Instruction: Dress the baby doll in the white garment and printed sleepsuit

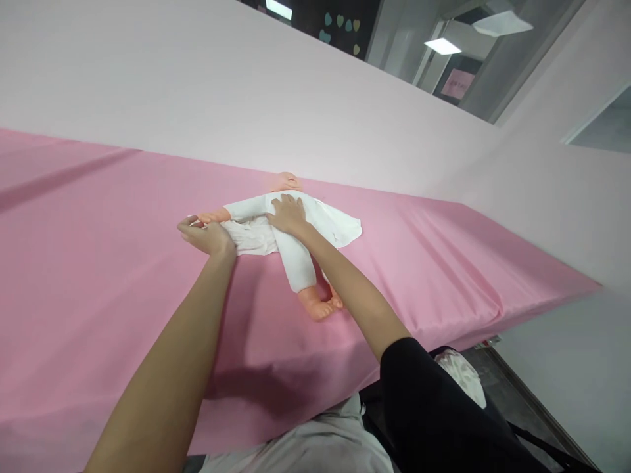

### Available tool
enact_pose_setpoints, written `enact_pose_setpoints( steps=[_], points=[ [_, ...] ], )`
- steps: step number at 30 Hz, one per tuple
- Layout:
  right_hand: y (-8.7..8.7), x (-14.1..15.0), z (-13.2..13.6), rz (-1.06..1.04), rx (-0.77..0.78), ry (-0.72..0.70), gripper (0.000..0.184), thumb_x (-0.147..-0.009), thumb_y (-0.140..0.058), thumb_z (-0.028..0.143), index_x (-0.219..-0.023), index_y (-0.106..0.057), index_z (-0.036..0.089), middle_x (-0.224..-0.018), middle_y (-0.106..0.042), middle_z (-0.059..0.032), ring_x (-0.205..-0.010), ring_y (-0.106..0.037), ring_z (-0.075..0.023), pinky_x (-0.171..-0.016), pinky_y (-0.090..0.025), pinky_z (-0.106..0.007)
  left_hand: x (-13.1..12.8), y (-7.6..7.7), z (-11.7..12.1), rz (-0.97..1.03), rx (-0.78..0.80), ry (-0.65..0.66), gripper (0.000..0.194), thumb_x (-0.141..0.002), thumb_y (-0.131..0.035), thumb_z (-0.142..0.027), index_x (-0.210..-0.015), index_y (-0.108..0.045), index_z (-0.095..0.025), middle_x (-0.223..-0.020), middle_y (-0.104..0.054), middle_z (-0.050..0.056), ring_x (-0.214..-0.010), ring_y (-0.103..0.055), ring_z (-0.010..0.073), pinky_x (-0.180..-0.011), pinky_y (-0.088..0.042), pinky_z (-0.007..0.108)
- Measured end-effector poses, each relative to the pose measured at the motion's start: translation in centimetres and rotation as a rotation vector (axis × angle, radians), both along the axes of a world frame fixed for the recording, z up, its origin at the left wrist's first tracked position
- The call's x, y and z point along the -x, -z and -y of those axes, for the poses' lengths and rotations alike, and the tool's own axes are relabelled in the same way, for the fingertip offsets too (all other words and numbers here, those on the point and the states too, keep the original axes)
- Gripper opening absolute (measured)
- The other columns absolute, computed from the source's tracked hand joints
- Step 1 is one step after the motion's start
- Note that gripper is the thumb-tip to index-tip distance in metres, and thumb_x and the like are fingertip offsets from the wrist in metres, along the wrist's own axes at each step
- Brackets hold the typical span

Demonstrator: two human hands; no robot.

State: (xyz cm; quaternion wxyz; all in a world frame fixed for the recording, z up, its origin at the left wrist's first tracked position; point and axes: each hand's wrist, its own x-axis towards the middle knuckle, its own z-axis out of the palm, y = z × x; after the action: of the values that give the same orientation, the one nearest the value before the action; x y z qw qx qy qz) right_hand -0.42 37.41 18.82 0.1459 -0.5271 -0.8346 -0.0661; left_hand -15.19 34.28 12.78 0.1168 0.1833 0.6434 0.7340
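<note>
A baby doll [296,253] in white clothing lies on its back on a pink-covered table, its head by the wall and its bare feet towards me. My left hand [208,236] is curled around the doll's outstretched hand at the left. My right hand [289,213] rests on the doll's chest, fingers spread. A loose white garment [254,236] is spread beneath the doll's arm on the left. More white cloth [342,225] covers the doll's other side, and the arm there is hidden.
The pink table cover [123,289] has folds and reaches the front edge near my body. A white wall [197,85] rises right behind the doll's head, with a window [414,52] above. At the lower right, a white cloth item [461,376] sits below table level.
</note>
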Motion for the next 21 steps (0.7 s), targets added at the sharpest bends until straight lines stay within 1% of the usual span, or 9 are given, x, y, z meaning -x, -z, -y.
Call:
enact_pose_setpoints(
  steps=[2,4,5,7,10,13,15,18,21],
  points=[
    [0.0,-1.5,-0.2,-0.112,0.001,0.063,0.041,-0.087,-0.044,0.038,-0.118,-0.053,0.014,-0.13,-0.047,-0.0162,-0.124,-0.038,-0.0313,-0.103,-0.027,-0.05,-0.3,-0.3,0.5,-0.043,0.015,-0.069,0.037,-0.071,-0.046,0.002,-0.106,-0.042,-0.012,-0.112,-0.04,0.012,-0.101,-0.049,0.0175,-0.089,-0.039,0.029],
    [-0.1,-2.9,-0.3,-0.239,0.029,0.111,0.045,-0.087,-0.044,0.04,-0.122,-0.05,0.013,-0.13,-0.048,-0.0157,-0.122,-0.042,-0.0299,-0.103,-0.03,-0.047,-0.9,-1.0,1.2,-0.17,-0.015,-0.139,0.042,-0.069,-0.044,0.005,-0.107,-0.044,-0.012,-0.115,-0.038,0.013,-0.108,-0.046,0.0181,-0.092,-0.038,0.029],
    [0.0,-3.5,-0.4,-0.299,0.048,0.128,0.047,-0.087,-0.043,0.041,-0.124,-0.049,0.013,-0.131,-0.048,-0.0155,-0.122,-0.042,-0.0291,-0.103,-0.031,-0.045,-1.4,-1.3,1.5,-0.253,-0.049,-0.133,0.043,-0.068,-0.043,0.006,-0.107,-0.045,-0.013,-0.115,-0.039,0.013,-0.108,-0.046,0.0175,-0.093,-0.037,0.028],
    [0.0,-4.7,-0.7,-0.407,0.094,0.149,0.05,-0.088,-0.042,0.043,-0.126,-0.047,0.012,-0.133,-0.047,-0.0149,-0.123,-0.042,-0.0274,-0.104,-0.031,-0.042,-2.6,-1.8,2.1,-0.387,-0.113,0.003,0.044,-0.066,-0.044,0.005,-0.107,-0.046,-0.013,-0.111,-0.044,0.011,-0.102,-0.049,0.0162,-0.09,-0.039,0.028],
    [0.3,-6.1,-1.3,-0.519,0.154,0.189,0.054,-0.088,-0.04,0.046,-0.127,-0.047,0.009,-0.134,-0.047,-0.0152,-0.124,-0.043,-0.0269,-0.103,-0.033,-0.04,-4.9,-2.0,2.3,-0.433,-0.076,0.324,0.038,-0.068,-0.051,-0.001,-0.104,-0.049,-0.014,-0.105,-0.05,0.009,-0.089,-0.054,0.0166,-0.088,-0.042,0.03],
    [0.8,-7.3,-2.0,-0.575,0.195,0.25,0.055,-0.088,-0.04,0.049,-0.124,-0.049,0.009,-0.13,-0.052,-0.0161,-0.12,-0.047,-0.0279,-0.101,-0.035,-0.04,-7.2,-1.4,2.3,-0.362,0.039,0.56,0.03,-0.074,-0.06,-0.018,-0.103,-0.051,-0.014,-0.107,-0.053,0.011,-0.096,-0.056,0.0215,-0.091,-0.041,0.035],
    [1.2,-8.1,-2.5,-0.608,0.217,0.28,0.052,-0.087,-0.04,0.051,-0.117,-0.053,0.01,-0.123,-0.057,-0.016,-0.116,-0.051,-0.0286,-0.098,-0.037,-0.04,-8.2,-1.0,2.3,-0.261,0.078,0.675,0.033,-0.075,-0.063,-0.029,-0.103,-0.051,-0.015,-0.107,-0.057,0.012,-0.103,-0.056,0.0246,-0.094,-0.04,0.037],
    [1.6,-9.1,-3.0,-0.676,0.258,0.296,0.049,-0.085,-0.039,0.054,-0.101,-0.06,0.013,-0.109,-0.063,-0.0151,-0.107,-0.056,-0.0295,-0.094,-0.041,-0.04,-9.0,-0.7,2.4,-0.019,0.033,0.793,0.046,-0.069,-0.071,-0.037,-0.106,-0.052,-0.017,-0.108,-0.061,0.012,-0.105,-0.057,0.0255,-0.092,-0.043,0.036],
    [1.6,-9.6,-3.2,-0.746,0.294,0.315,0.043,-0.085,-0.041,0.052,-0.089,-0.062,0.015,-0.097,-0.065,-0.0122,-0.099,-0.059,-0.0287,-0.091,-0.043,-0.04,-9.4,-1.0,2.7,0.253,-0.088,0.943,0.044,-0.068,-0.072,-0.032,-0.104,-0.054,-0.014,-0.107,-0.063,0.013,-0.097,-0.062,0.024,-0.084,-0.05,0.035]
  ],
)
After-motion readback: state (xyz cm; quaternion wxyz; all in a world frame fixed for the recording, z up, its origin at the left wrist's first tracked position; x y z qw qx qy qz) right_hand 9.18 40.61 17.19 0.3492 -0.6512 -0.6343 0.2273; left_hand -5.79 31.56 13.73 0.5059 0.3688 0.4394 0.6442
